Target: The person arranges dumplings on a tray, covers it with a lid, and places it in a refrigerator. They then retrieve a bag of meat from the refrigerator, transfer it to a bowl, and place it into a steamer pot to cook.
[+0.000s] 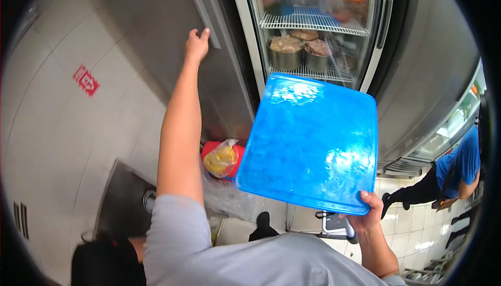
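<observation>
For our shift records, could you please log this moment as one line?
left hand: at steel door handle, contact unclear | right hand: holding blue rectangular item at near corner | ahead: glass-fronted fridge

tray (308, 140) is in the right hand (368, 215), gripped at its near right corner, in front of the glass-front fridge (373, 56). inside that i see pots (286, 60) on the lower shelf (334, 76), below the upper rack (313, 22). cabinet door (156, 30) left of the fridge; left hand (197, 47) at its handle (201, 4), can't tell from my end if touching. bagged item (221, 162) low, left of the tray. wall (52, 108) far left. another person (459, 163) well right.
</observation>
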Tool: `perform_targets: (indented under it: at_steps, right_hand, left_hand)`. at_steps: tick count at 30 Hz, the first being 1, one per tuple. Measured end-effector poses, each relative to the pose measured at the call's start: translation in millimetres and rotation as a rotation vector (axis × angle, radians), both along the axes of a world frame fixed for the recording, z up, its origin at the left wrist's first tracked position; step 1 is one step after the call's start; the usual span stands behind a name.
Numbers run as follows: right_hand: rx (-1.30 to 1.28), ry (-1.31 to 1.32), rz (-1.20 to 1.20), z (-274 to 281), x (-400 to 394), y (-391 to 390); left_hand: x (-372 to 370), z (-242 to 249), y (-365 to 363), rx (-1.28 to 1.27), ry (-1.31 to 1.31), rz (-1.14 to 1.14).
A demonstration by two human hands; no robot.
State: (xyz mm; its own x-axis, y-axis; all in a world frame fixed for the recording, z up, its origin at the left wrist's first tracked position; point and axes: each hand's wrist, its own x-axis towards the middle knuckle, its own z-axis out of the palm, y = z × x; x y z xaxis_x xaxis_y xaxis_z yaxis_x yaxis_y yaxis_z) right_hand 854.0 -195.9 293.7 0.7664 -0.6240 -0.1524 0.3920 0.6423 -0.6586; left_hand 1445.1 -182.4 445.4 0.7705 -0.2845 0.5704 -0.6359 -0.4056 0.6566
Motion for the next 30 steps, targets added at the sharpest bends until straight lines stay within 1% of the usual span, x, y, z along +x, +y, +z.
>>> perform_targets:
  at_steps: [1, 2, 3, 5, 6, 9, 11, 13, 15, 17, 19, 21, 22, 23, 26, 28, 29, 30]
  right_hand:
    - [0.004, -0.008, -0.081, -0.1, 12.3, 6.6]
    - [0.005, -0.013, -0.159, -0.6, 22.7, 13.6]
    - [0.003, -0.013, -0.176, -3.0, 30.7, 19.2]
    - [-0.025, 0.065, -0.370, -7.9, 48.7, 28.6]
    - [-0.052, 0.087, -0.394, -7.4, 55.9, 32.5]
    - [-0.054, 0.096, -0.440, 0.3, 85.2, 36.8]
    - [-0.053, 0.105, -0.448, 8.1, 105.3, 34.8]
    - [-0.046, 0.108, -0.381, 16.7, 125.9, 29.0]
    - [-0.057, 0.099, -0.351, 24.6, 149.3, 20.9]
    - [-0.051, 0.101, -0.230, 37.2, 173.3, 11.2]
    - [-0.041, 0.133, -0.206, 54.3, 200.4, 8.4]
    - [-0.017, 0.108, -0.025, 71.6, 230.0, 4.0]
    - [-0.025, 0.105, -0.015, 78.2, 244.2, 2.4]
    - [0.003, 0.073, 0.073, 83.2, 260.5, 1.4]
    - [0.065, -0.024, 0.274, 105.3, 319.3, 3.1]
    - [0.097, -0.081, 0.360, 127.3, 362.6, 6.6]
    - [0.084, -0.132, 0.392, 135.5, 386.8, 6.8]
    - [0.073, -0.157, 0.422, 147.3, 410.0, 7.4]
  left_hand:
    - [35.4, 3.5, -21.4, -0.035, -0.019, 0.036]
    - [53.1, 9.7, -34.9, 0.039, -0.026, 0.002]
    - [63.5, 15.0, -46.3, 0.114, -0.036, -0.027]
    - [57.7, 10.1, -66.8, -0.035, -0.121, 0.089]
    - [55.7, 3.6, -68.4, -0.134, -0.147, 0.085]
    - [54.6, 0.9, -58.7, -0.181, -0.131, 0.028]
    - [43.8, -6.2, -26.8, -0.288, -0.154, 0.035]
    - [36.2, -14.7, 21.0, -0.437, -0.091, -0.088]
    - [27.4, -20.3, 62.5, -0.699, -0.075, -0.202]
    - [32.7, -27.8, 106.8, -0.796, -0.046, -0.238]
    - [47.5, -38.3, 148.5, -0.931, 0.077, -0.345]
    - [49.7, -44.0, 185.3, -1.105, 0.155, -0.144]
    - [50.4, -42.6, 210.1, -1.085, 0.198, -0.272]
    - [51.5, -41.4, 238.1, -1.061, 0.238, -0.398]
    - [54.4, -35.7, 290.2, -1.080, 0.225, -0.400]
    - [58.4, -28.9, 312.6, -1.148, 0.144, -0.274]
    - [71.1, -34.8, 330.0, -1.151, 0.134, -0.268]
    - [90.1, -45.9, 348.7, -1.114, 0.036, -0.259]
